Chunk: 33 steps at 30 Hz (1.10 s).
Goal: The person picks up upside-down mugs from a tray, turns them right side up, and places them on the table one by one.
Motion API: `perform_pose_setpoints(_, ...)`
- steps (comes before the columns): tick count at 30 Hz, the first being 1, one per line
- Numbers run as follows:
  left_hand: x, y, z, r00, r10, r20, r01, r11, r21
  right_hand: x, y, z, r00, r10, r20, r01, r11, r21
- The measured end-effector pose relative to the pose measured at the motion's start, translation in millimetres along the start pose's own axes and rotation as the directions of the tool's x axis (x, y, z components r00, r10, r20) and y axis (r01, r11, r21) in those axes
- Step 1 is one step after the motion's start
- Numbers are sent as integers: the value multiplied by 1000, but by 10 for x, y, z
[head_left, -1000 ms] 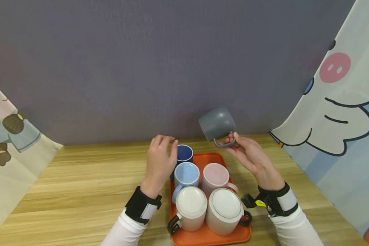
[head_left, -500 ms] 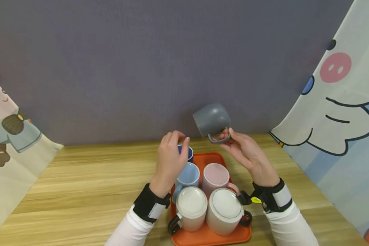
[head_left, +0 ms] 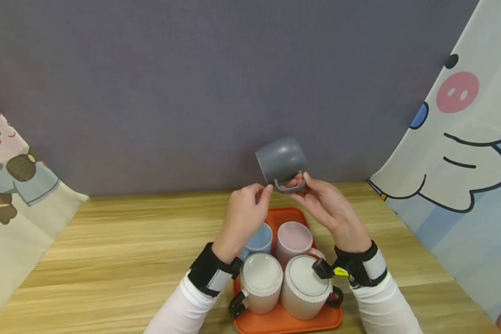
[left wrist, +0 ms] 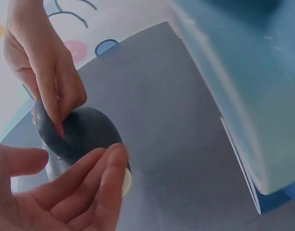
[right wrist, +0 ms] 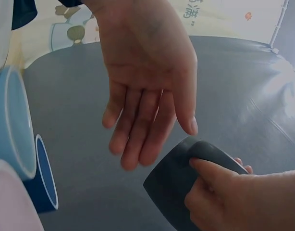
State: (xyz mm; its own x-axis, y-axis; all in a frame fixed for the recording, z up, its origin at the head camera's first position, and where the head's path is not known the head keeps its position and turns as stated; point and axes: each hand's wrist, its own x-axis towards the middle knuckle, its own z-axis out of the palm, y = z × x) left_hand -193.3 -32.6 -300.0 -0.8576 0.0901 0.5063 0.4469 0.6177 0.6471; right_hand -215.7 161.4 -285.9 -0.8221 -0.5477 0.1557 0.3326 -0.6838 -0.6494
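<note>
A dark grey mug (head_left: 280, 160) is held in the air above the far end of an orange tray (head_left: 287, 214), tipped on its side with the mouth toward the left. My right hand (head_left: 336, 211) grips it by the handle, which points down. Close to the rim is my left hand (head_left: 244, 218), fingers relaxed and holding nothing; in the right wrist view its palm (right wrist: 147, 72) faces the camera. Whether its fingertips touch the mug, I cannot tell. On the tray, a dark blue mug (right wrist: 45, 178) is mostly hidden behind the left hand in the head view.
The tray also carries a light blue mug (head_left: 260, 239), a pink mug (head_left: 294, 237) and two upside-down white mugs with black handles, a left one (head_left: 260, 280) and a right one (head_left: 306, 283). Wooden tabletop (head_left: 121, 250) spreads around it. A grey wall (head_left: 183, 102) rises behind.
My right hand has shifted left with the grey mug. My left hand has moved right toward the mug's rim, covering the dark blue mug.
</note>
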Motion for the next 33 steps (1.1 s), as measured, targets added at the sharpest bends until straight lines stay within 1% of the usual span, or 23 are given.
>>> perform_pose_setpoints(2, 13, 18, -10, 998, -33, 49, 33, 999, -4, 13, 7, 24, 1000, 1, 2, -1, 1000, 17)
perform_pose_setpoints(4, 25, 31, -15, 994, -60, 87, 61, 998, -9, 21, 13, 55, 1000, 0, -13, 0, 1000, 20)
perform_pose_setpoints(6, 34, 39, -12, 991, -81, 108, 83, 996, -18, 29, 21, 83, 1000, -4, -31, 4, 1000, 15)
perform_pose_setpoints(8, 42, 49, -12, 989, -103, 109, 108, 993, -39, 35, 33, 105, 999, -5, -47, 5, 1000, 8)
perform_pose_setpoints(10, 50, 56, -12, 986, -122, 113, 131, 988, -78, 44, 48, 122, 998, 3, -61, -3, 1000, 8)
perform_pose_setpoints(14, 71, 80, -31, 978, -164, 125, 184, 969, -168, 71, 82, 148, 998, 28, -65, -28, 1000, 10)
perform_pose_setpoints(17, 85, 95, -44, 976, -186, 113, 207, 953, -221, 86, 100, 171, 997, 28, -73, -29, 1000, -1)
perform_pose_setpoints(21, 85, 102, -51, 975, -201, 97, 221, 933, -284, 87, 120, 195, 997, 7, -79, -10, 999, -31)
perform_pose_setpoints(24, 85, 92, -49, 968, -224, 110, 249, 893, -375, 91, 142, 200, 998, 5, -67, -9, 998, -61)
perform_pose_setpoints(28, 87, 79, -40, 956, -267, 123, 292, 818, -496, 101, 170, 185, 999, 17, -37, -20, 997, -80)
perform_pose_setpoints(29, 88, 78, -37, 954, -274, 122, 297, 804, -516, 102, 174, 180, 1000, 19, -25, -21, 996, -85)
perform_pose_setpoints(33, 88, 75, -31, 955, -275, 109, 285, 752, -595, 105, 183, 165, 999, 38, -12, -39, 995, -92)
